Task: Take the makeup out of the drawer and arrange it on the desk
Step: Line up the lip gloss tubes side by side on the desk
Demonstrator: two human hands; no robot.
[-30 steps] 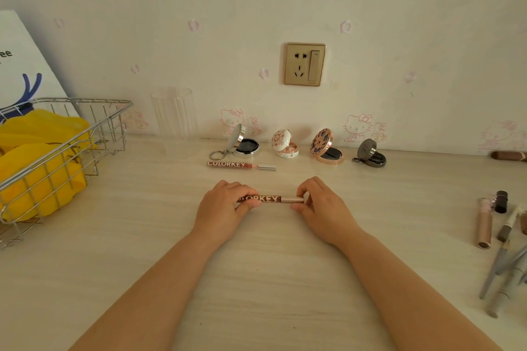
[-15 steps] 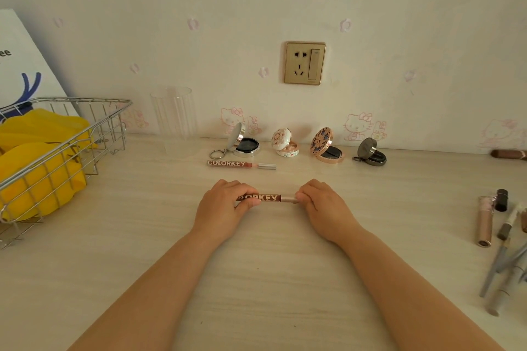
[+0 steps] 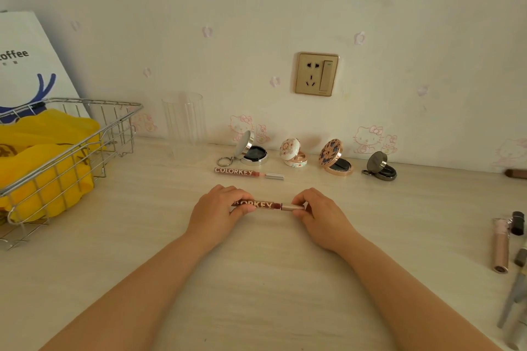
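Presently, a dark lip gloss tube (image 3: 261,205) is held level just above the desk (image 3: 256,279), its body pinched by the left hand (image 3: 219,208) and its pale cap end by the right hand (image 3: 319,212). The placing step seems in hand: next, the tube would probably be laid parallel in front of the lighter tube (image 3: 248,173), below the open compacts (image 3: 296,152).

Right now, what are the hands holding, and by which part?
One Colorkey lip tube: left hand grips the printed barrel end, right hand pinches the metallic cap end.
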